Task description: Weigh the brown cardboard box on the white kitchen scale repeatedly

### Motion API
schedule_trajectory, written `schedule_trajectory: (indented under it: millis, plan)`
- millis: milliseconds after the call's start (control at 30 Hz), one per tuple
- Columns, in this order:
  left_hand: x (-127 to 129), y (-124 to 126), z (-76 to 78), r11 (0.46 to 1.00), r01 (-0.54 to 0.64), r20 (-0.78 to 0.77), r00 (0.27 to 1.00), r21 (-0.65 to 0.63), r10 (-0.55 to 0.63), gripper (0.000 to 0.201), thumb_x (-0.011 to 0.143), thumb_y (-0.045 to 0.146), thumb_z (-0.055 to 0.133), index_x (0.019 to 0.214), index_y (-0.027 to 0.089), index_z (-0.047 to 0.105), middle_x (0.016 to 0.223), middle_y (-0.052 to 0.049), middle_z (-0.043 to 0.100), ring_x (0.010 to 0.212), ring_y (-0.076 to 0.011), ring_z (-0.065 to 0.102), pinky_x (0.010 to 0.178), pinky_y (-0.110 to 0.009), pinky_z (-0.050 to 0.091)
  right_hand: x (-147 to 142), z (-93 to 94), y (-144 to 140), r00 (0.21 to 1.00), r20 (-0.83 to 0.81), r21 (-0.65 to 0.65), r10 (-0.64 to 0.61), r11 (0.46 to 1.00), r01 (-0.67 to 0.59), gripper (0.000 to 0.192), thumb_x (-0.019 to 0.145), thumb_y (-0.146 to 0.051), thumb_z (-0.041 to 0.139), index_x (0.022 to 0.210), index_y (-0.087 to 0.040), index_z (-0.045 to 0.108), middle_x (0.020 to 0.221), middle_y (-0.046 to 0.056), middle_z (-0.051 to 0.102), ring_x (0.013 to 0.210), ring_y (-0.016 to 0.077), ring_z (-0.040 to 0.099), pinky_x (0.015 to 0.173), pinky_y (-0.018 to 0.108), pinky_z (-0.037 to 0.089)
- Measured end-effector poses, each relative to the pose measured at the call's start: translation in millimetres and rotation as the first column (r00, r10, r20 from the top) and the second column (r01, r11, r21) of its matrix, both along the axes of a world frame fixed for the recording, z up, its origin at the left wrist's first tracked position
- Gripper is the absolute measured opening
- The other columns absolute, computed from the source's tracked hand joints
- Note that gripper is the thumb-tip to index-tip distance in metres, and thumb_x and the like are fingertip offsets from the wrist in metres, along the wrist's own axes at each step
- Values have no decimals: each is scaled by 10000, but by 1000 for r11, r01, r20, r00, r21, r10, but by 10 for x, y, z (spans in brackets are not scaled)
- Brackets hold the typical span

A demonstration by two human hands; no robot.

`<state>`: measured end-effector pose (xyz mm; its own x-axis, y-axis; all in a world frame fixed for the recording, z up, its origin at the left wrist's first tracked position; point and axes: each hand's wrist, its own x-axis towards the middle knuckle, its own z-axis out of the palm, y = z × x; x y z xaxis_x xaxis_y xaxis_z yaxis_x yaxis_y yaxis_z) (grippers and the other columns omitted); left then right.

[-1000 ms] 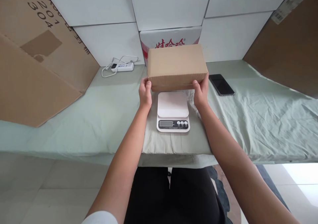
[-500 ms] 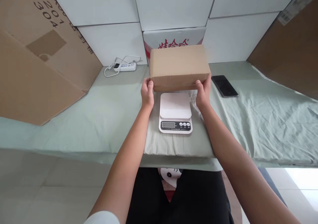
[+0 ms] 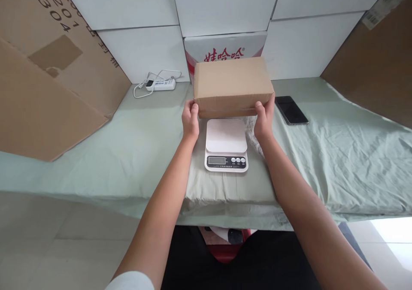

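A closed brown cardboard box (image 3: 233, 80) is held between both my hands, just behind a white kitchen scale. My left hand (image 3: 190, 120) grips its near left corner, thumb on the front face. On the near right corner my right hand (image 3: 264, 118) is closed the same way; the fingers beneath the box are hidden. The kitchen scale (image 3: 226, 135) lies flat between my forearms, its plate bare, its dark display and buttons facing me. Clear crumpled plastic (image 3: 252, 129) shows to the right of the scale, partly behind my right hand.
On the green cloth (image 3: 154, 152) lie a smartphone (image 3: 292, 110) at right and a white power strip (image 3: 161, 84) with its cord at back left. Large cardboard panels (image 3: 54, 92) flank both sides. A printed carton (image 3: 222, 45) stands against the white boxes behind.
The box stays in both hands above the cloth, almost unmoved. The view has shifted slightly, and my legs below the cloth's edge have moved.
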<state>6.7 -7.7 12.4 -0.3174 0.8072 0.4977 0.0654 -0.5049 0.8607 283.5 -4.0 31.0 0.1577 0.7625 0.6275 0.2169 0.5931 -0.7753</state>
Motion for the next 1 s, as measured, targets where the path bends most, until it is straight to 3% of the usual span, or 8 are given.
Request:
schedule_trajectory:
  millis: [367,700,1000]
  plan:
    - [-36,-59,-15,1000,-9,8,1000,-28,9,736,960,959,608,1141,253,711,1143,-90,761,1126,-273,728,1007,-407,586,-54,24,-73,996,-57,-12,63,998,-64,1007,861,-974,649,1648,-347,599,1751,122,632,1708,444,509,1453,723,395]
    - [0,-72,30,999,3,72,997,-35,0,787,875,1013,665,1081,255,706,1116,-81,746,1095,-269,702,990,-403,557,-58,86,-125,998,-37,-10,46,999,-46,988,881,-959,610,1651,-341,591,1757,123,637,1660,430,566,1476,709,353]
    - [-31,-113,35,999,-32,20,999,-27,33,772,922,1006,600,1103,262,698,1102,-70,750,1052,-254,703,955,-394,567,-127,166,-190,999,-19,-11,30,999,-31,1101,846,-993,586,1704,-303,535,1883,134,489,1845,431,292,1503,726,285]
